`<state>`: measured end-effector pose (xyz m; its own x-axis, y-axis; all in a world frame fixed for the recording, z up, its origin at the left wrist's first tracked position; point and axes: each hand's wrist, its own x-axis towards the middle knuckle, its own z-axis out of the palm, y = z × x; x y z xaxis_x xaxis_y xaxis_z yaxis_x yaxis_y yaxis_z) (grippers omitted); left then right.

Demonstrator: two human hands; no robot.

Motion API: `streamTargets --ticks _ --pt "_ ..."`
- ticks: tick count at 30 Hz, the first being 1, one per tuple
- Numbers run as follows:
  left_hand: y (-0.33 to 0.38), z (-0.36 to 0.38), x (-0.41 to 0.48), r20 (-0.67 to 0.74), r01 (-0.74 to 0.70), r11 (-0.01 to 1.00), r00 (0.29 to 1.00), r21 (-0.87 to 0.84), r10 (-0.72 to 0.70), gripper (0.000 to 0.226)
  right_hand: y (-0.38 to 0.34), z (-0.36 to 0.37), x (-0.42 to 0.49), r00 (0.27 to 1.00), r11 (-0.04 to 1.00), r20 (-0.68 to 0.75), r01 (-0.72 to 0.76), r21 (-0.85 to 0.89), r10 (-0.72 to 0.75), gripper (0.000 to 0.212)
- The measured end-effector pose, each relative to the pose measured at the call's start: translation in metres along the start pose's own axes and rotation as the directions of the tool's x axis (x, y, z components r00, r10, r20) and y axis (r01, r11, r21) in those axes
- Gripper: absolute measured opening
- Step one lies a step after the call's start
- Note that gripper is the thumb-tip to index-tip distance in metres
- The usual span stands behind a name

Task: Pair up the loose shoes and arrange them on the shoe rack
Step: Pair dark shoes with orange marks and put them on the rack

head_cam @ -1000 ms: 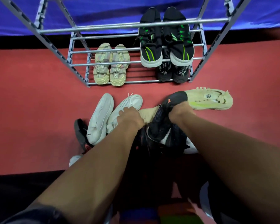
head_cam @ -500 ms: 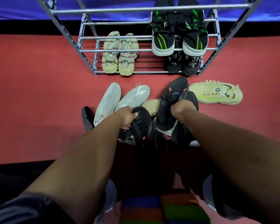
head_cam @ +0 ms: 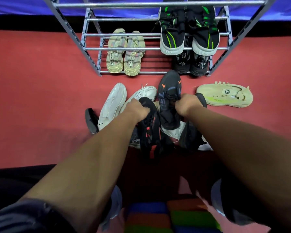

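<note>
Left hand [head_cam: 138,107]: fingers curled round a black shoe with red markings [head_cam: 149,132], held over the floor pile. Right hand [head_cam: 186,105]: fingers closed on a black shoe with orange marks [head_cam: 169,91], toe towards the shoe rack [head_cam: 91,52]. The held shoes are side by side, just in front of the rack. Bottom tier: beige pair [head_cam: 124,54] left, dark pair [head_cam: 191,64] right; black-and-green pair [head_cam: 188,36] on the tier above. Loose on the red floor [head_cam: 32,84]: white shoes [head_cam: 112,101] left of the hands, one beige shoe [head_cam: 225,96] on its side at right
</note>
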<state>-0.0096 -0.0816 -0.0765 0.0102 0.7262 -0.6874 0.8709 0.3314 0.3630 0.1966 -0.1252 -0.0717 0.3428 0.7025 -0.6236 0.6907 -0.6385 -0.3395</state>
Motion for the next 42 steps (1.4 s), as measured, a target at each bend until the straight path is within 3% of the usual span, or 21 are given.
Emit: streamTargets --ticks 3,6,8,9,11,13,15,19,21,25,29,34,38,42 --pt "0.008 0.023 -0.011 -0.11 0.007 0.988 0.994 0.155 0.01 0.069 0.016 0.0 -0.003 0.996 0.996 0.076 -0.047 -0.075 0.053 0.034" --pt "0.022 0.039 -0.019 -0.282 -0.21 0.932 0.913 0.294 0.294 0.049 0.036 -0.003 -0.005 0.992 0.996 -0.099 -0.081 -0.043 0.077 0.049" --pt "0.037 0.052 -0.024 -0.202 -0.397 0.85 0.853 0.346 0.481 0.042 0.05 -0.007 -0.006 0.978 0.984 -0.112 -0.177 -0.019 0.174 0.067" --pt "0.045 0.06 -0.028 -0.142 -0.442 0.837 0.852 0.322 0.504 0.046 0.057 -0.007 -0.008 0.964 0.968 -0.104 -0.249 -0.037 0.244 0.075" --pt "0.059 0.075 -0.036 -0.043 -0.402 0.878 0.904 0.26 0.426 0.072 0.069 -0.003 -0.015 0.939 0.925 -0.023 -0.341 -0.165 0.342 0.087" --pt "0.067 0.089 -0.039 0.007 -0.321 0.909 0.943 0.266 0.331 0.093 0.075 0.004 -0.024 0.964 0.936 0.121 -0.194 -0.293 0.238 0.08" --pt "0.07 0.1 -0.038 0.007 -0.299 0.902 0.95 0.31 0.312 0.094 0.077 0.013 -0.03 0.968 0.966 0.218 -0.069 -0.248 0.125 0.069" --pt "0.068 0.1 -0.029 -0.012 -0.242 0.919 0.966 0.31 0.258 0.112 0.08 0.032 -0.04 0.951 0.95 0.244 -0.113 -0.292 0.188 0.103" --pt "0.067 0.099 -0.026 0.041 -0.247 0.902 0.968 0.355 0.249 0.122 0.083 0.038 -0.04 0.939 0.964 0.267 -0.165 -0.209 0.219 0.12" --pt "0.069 0.104 -0.022 0.076 -0.251 0.867 0.967 0.431 0.242 0.132 0.085 0.03 -0.042 0.948 0.973 0.254 -0.154 -0.172 0.194 0.117" --pt "0.073 0.107 -0.022 0.017 -0.226 0.863 0.969 0.452 0.245 0.125 0.092 0.018 -0.04 0.931 0.97 0.272 -0.238 -0.047 0.241 0.131" --pt "0.086 0.084 -0.021 0.011 -0.105 0.962 0.994 0.251 0.106 0.113 0.1 -0.005 -0.039 0.932 0.954 0.22 -0.298 0.019 0.287 0.125" --pt "0.092 0.05 -0.026 0.116 -0.059 0.998 0.991 -0.029 0.062 0.073 0.092 -0.022 -0.041 0.972 0.973 0.082 -0.226 0.049 0.222 0.108" --pt "0.085 0.02 -0.039 0.15 -0.08 0.992 0.984 -0.098 0.094 0.044 0.076 -0.037 -0.05 0.987 0.989 -0.066 -0.148 -0.005 0.147 0.094"
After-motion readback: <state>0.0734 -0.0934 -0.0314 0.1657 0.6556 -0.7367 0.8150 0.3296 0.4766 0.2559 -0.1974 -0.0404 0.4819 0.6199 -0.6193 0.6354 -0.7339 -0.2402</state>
